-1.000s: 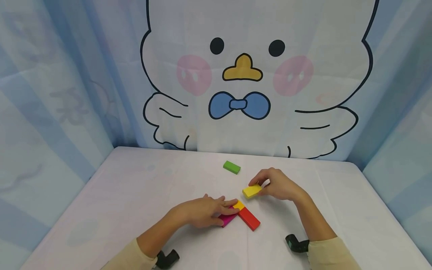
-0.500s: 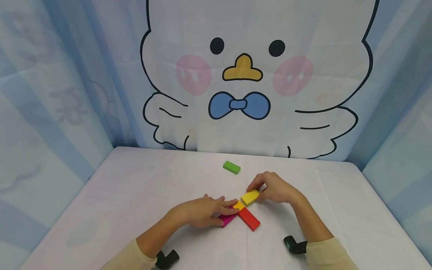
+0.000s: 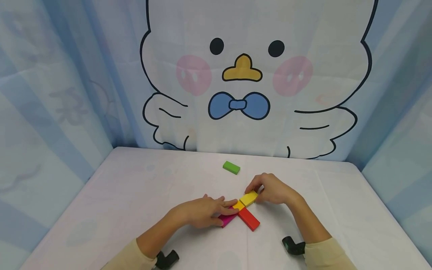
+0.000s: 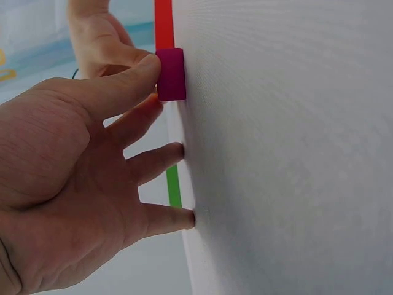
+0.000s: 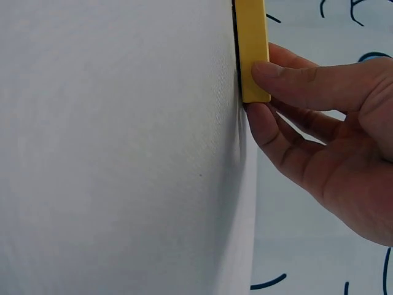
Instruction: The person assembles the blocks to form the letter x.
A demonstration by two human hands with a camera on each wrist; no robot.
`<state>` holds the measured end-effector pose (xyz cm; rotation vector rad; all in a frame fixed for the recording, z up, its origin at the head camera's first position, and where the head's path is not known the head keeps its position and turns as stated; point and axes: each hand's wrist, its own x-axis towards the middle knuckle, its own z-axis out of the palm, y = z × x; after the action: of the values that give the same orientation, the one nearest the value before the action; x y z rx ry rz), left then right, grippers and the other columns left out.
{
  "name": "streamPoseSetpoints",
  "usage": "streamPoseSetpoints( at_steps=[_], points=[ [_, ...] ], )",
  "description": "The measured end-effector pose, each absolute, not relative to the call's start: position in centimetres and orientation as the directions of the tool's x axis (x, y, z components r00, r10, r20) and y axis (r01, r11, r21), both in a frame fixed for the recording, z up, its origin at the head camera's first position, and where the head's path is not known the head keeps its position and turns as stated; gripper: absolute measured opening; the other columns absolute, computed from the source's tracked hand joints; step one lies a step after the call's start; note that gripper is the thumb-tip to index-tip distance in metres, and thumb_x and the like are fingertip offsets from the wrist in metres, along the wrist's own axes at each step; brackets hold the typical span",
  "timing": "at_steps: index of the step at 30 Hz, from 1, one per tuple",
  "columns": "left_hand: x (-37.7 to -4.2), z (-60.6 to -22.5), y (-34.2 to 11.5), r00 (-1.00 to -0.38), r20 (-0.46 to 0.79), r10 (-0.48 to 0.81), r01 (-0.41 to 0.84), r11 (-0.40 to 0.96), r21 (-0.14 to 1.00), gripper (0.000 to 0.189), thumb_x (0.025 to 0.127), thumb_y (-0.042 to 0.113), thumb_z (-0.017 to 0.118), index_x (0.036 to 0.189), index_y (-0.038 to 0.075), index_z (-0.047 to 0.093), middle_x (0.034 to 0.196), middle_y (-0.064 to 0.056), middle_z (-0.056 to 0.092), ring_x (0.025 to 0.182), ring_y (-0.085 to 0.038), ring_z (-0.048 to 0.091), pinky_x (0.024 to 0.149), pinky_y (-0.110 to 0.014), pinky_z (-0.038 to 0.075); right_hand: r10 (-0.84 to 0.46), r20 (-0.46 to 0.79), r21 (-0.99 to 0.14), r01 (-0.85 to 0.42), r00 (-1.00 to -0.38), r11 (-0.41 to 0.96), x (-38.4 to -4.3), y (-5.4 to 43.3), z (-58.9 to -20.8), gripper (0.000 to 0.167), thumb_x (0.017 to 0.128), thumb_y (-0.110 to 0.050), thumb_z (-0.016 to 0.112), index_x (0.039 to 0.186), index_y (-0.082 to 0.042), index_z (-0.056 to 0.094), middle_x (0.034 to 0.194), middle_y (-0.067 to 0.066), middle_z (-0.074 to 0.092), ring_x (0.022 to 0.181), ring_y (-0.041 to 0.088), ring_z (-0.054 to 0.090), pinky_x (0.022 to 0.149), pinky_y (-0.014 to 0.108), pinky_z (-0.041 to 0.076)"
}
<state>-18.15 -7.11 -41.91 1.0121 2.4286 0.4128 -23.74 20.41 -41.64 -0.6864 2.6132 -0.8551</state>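
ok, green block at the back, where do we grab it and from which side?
Probably from above, pinching the two long sides of the green block near its middle. It lies flat on the table, skewed to the table edge, so turn the pinch to match. It sits apart from the other blocks, and the right hand is nearer.

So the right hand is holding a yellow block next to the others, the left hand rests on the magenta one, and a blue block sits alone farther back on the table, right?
Nearly: the lone block farther back is green, not blue, as the head view shows. The right hand does hold the yellow block, and the left hand rests on the magenta block.
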Motion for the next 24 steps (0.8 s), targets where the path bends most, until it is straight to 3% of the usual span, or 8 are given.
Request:
streamPoseSetpoints(
  at_steps=[24],
  points=[
    [-18.13, -41.99, -7.15, -0.618, -0.31, 0.723, 0.576, 0.684, 0.448, 0.059, 0.101, 0.029, 0.068, 0.155, 0.043, 0.046, 0.168, 0.017, 0.034, 0.157, -0.025, 0.033, 0.121, -0.07, 0.027, -0.561, -0.112, -0.616, -0.386, -0.821, 0.687, -23.85, 20.25, -41.94, 0.027, 0.087, 0.001, 0.079, 0.107, -0.017, 0.082, 0.11, -0.001, 0.073, 0.101, 0.018, 0.064, 0.088, 0.034, 0.062]
  ],
)
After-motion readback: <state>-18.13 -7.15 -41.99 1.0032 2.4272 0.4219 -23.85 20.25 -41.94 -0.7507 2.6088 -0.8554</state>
